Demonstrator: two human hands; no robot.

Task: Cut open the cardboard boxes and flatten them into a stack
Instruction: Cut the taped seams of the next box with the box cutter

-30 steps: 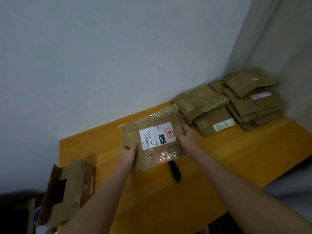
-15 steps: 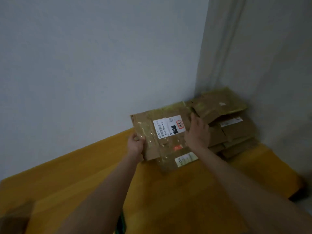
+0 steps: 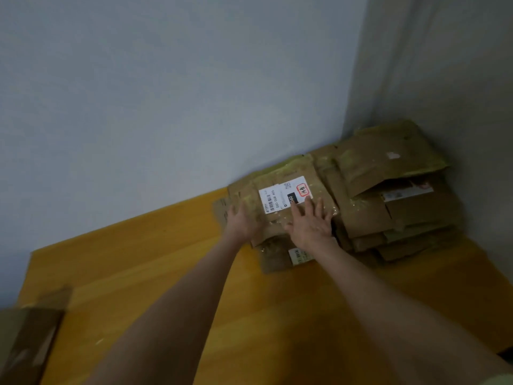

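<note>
- A flattened brown cardboard box (image 3: 278, 196), white-labelled, is laid on the brown cardboard pile's (image 3: 388, 168) left side.
- It is pressed by the left hand (image 3: 243, 222) and right hand (image 3: 311, 225), fingers spread.

My yellow wooden worktop (image 3: 166, 273), flattened cardboard boxes (image 3: 416, 212) stacked in its far right corner, one labelled flat piece (image 3: 273, 258) jutting toward me

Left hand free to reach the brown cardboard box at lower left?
Likely yes. The left hand lies flat on the flattened brown cardboard piece with a white label, gripping nothing, and only bare yellow wooden table shows between it and the blurred brown cardboard box.
</note>
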